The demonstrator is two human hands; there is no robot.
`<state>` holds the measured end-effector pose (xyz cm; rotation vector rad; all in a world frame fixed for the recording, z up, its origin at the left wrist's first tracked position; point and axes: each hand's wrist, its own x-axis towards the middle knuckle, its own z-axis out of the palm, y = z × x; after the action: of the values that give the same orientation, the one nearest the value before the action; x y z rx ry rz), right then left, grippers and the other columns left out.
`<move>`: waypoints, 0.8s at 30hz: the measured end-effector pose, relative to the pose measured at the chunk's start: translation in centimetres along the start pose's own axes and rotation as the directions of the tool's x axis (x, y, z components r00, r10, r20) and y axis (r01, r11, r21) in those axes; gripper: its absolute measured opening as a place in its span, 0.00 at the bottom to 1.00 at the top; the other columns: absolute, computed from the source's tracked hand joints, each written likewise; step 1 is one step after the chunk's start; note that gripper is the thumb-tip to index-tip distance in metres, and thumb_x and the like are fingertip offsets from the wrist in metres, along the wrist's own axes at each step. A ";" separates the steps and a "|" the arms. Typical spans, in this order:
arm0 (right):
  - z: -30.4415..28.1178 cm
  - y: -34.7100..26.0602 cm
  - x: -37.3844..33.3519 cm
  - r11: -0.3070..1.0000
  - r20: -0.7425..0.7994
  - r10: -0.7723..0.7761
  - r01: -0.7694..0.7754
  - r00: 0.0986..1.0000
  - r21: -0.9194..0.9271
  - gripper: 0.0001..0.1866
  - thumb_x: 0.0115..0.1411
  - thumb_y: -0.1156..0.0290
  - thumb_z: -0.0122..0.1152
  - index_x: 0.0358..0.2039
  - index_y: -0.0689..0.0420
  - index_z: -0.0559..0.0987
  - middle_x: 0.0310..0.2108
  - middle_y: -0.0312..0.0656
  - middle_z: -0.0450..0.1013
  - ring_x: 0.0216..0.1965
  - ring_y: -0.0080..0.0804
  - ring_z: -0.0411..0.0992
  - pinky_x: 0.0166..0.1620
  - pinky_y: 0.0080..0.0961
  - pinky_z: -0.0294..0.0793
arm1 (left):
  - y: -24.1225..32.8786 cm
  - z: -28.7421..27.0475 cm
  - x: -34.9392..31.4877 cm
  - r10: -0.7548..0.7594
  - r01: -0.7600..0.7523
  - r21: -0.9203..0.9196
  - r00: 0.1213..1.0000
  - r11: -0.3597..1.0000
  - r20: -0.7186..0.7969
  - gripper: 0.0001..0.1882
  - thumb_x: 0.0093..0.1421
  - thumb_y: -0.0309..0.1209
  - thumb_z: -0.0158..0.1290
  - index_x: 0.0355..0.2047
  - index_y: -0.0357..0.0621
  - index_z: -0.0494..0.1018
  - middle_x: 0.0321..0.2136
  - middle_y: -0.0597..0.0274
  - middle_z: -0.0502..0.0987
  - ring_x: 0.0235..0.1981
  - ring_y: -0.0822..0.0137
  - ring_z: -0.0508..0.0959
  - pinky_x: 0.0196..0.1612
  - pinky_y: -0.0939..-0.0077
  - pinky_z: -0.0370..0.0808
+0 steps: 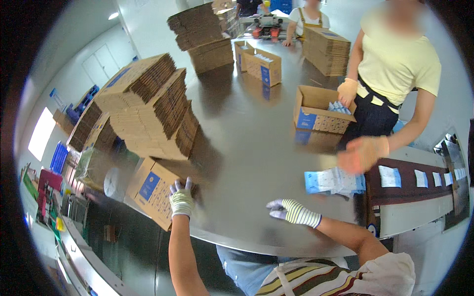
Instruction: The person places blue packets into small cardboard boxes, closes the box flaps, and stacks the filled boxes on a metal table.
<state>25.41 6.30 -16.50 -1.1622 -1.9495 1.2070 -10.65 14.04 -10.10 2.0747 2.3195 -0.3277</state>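
My left hand (181, 199), in a striped knit glove, rests with its fingers stretched out against the right edge of a brown cardboard box (165, 203) with a blue label. The box lies at the table's near left edge; whether it is folded flat I cannot tell. My right hand (295, 213), gloved alike, hovers over or lies on the metal table (237, 163), its fingers loosely bent and apart from the thumb, with nothing in it. Nearest to it is a row of blue-and-white packets (335, 181) at the table's right side.
Tall stacks of folded cartons (148, 108) stand beyond the box. Across the table a co-worker (400, 59) reaches into an open carton (321, 116) and over the packets. A conveyor belt (410, 195) carries packets at right. Farther back are filled cartons (264, 69) and another carton stack (326, 52).
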 end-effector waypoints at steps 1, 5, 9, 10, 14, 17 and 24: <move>0.4 0.1 0.0 1.000 0.018 0.011 -0.012 1.000 0.017 0.16 0.57 0.65 0.61 0.44 0.58 0.75 0.37 0.45 0.77 0.39 0.34 0.75 0.43 0.30 0.74 | -0.5 0.6 0.2 -0.013 0.013 0.006 1.000 1.000 -0.002 0.34 0.55 0.30 0.51 0.62 0.61 0.54 0.61 0.44 0.54 0.60 0.40 0.57 0.57 0.48 0.62; 1.2 -0.1 -0.7 0.999 -0.031 0.030 -0.029 0.999 0.033 0.16 0.57 0.66 0.61 0.44 0.59 0.75 0.38 0.47 0.76 0.40 0.35 0.75 0.44 0.31 0.74 | -0.9 2.7 0.9 -0.016 0.024 0.097 0.996 0.995 -0.083 0.27 0.58 0.27 0.44 0.59 0.57 0.58 0.58 0.44 0.58 0.55 0.41 0.64 0.50 0.54 0.71; 1.5 -0.9 -1.3 0.998 -0.070 0.045 -0.042 0.997 0.040 0.16 0.56 0.67 0.61 0.43 0.61 0.75 0.37 0.47 0.77 0.39 0.35 0.76 0.45 0.29 0.74 | -0.7 4.4 0.2 0.017 -0.003 0.091 0.989 0.996 -0.150 0.22 0.58 0.28 0.45 0.54 0.52 0.62 0.53 0.47 0.64 0.52 0.45 0.68 0.43 0.56 0.75; 1.7 -1.0 -1.3 0.998 -0.072 0.045 -0.042 0.996 0.039 0.16 0.56 0.68 0.61 0.43 0.61 0.75 0.36 0.47 0.77 0.39 0.35 0.76 0.45 0.29 0.74 | -0.8 4.0 -0.5 0.031 -0.020 0.079 0.990 0.997 -0.138 0.22 0.57 0.28 0.45 0.54 0.52 0.63 0.52 0.47 0.64 0.52 0.45 0.68 0.42 0.56 0.75; 1.9 -1.3 -1.3 0.999 -0.057 0.048 -0.049 0.997 -0.012 0.16 0.56 0.67 0.61 0.43 0.60 0.75 0.37 0.47 0.77 0.39 0.36 0.76 0.45 0.29 0.74 | -1.7 3.5 -3.9 0.074 -0.047 0.105 0.960 0.993 -0.270 0.21 0.57 0.28 0.44 0.53 0.50 0.63 0.50 0.51 0.65 0.52 0.47 0.68 0.45 0.55 0.73; 1.1 -1.9 -0.9 0.998 -0.016 0.049 -0.049 0.999 0.036 0.15 0.57 0.67 0.60 0.43 0.60 0.75 0.37 0.47 0.77 0.39 0.35 0.76 0.45 0.30 0.74 | -3.4 1.0 -8.5 0.091 -0.052 0.088 0.840 0.995 -0.535 0.21 0.58 0.28 0.43 0.52 0.45 0.63 0.49 0.55 0.70 0.50 0.53 0.71 0.51 0.56 0.68; -1.1 -5.0 1.1 0.996 -0.083 -0.069 0.073 0.994 0.054 0.21 0.55 0.68 0.63 0.49 0.58 0.72 0.45 0.46 0.73 0.47 0.37 0.71 0.50 0.31 0.71 | -1.3 -9.1 -22.5 -0.318 -0.384 -0.490 0.430 0.782 -0.845 0.12 0.61 0.22 0.46 0.45 0.37 0.67 0.36 0.52 0.75 0.36 0.63 0.76 0.41 0.74 0.72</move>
<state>23.93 6.61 -11.44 -1.0870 -1.8689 1.1529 -8.03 -6.71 2.31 2.0709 2.1249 1.8251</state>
